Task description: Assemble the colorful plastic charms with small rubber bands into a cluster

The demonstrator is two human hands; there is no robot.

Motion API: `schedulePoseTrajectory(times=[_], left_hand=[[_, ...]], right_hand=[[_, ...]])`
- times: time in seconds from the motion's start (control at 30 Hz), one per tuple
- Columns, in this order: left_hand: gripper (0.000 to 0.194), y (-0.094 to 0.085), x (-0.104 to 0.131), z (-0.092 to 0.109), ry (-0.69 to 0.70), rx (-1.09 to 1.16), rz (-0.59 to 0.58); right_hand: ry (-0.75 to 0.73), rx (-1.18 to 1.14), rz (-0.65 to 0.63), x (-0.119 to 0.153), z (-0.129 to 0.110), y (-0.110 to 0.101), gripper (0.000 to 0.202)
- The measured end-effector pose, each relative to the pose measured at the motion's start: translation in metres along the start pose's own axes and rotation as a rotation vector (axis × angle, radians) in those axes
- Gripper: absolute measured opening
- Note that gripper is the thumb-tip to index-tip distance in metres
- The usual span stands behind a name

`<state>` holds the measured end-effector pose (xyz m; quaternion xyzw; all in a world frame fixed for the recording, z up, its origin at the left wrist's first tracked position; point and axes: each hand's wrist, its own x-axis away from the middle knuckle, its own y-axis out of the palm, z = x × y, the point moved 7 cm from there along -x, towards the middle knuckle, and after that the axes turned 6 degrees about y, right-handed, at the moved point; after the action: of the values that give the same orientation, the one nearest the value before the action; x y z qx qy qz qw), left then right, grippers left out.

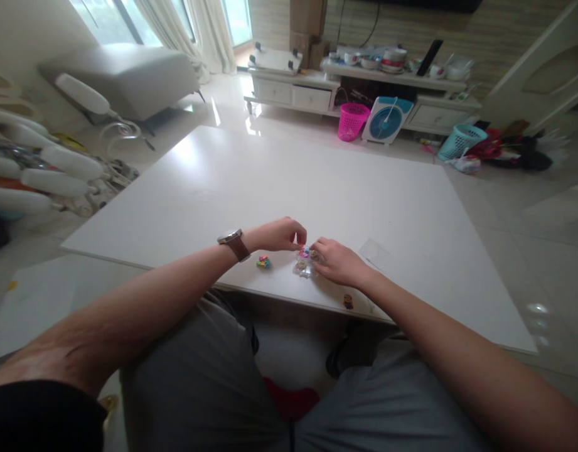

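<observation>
A small clear plastic container (302, 270) with compartments stands near the front edge of the white table, with small colourful pieces (304, 252) at its far side. My left hand (289, 233) reaches over that far side, fingertips pinched together at the colourful pieces; what they hold is too small to name. Against the container's right side rests my right hand (333, 260), its fingers curled round the edge. A small pile of bright pieces (263, 262) lies to the left. Nearer the front edge, on the right, is a small yellow and dark figure (347, 302).
A flat clear lid (374, 252) lies on the white table (317, 182) right of my right hand. Beyond the table stand a pink basket (353, 121), a blue fan (387, 120) and a low cabinet (312, 98). White chair parts (72, 162) are at the left.
</observation>
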<state>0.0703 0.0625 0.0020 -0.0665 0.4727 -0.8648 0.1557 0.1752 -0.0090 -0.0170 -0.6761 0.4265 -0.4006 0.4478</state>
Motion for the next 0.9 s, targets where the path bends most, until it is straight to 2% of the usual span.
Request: schedulePoseTrajectory(times=[0.13, 0.5, 0.8, 0.9], left_hand=[[0.014, 0.008, -0.004, 0.007, 0.051, -0.024, -0.007], [0.015, 0.014, -0.002, 0.005, 0.05, -0.102, -0.063], [0.016, 0.007, -0.001, 0.001, 0.015, -0.098, -0.041], [0.029, 0.008, 0.002, 0.001, -0.026, -0.072, -0.07]], right_hand=[[0.007, -0.009, -0.004, 0.0, -0.001, 0.0, 0.024], [-0.004, -0.013, -0.006, 0.0, -0.002, -0.001, 0.022], [-0.014, -0.014, 0.016, 0.001, -0.002, -0.001, 0.022], [-0.024, -0.026, 0.007, 0.002, -0.002, -0.001, 0.032]])
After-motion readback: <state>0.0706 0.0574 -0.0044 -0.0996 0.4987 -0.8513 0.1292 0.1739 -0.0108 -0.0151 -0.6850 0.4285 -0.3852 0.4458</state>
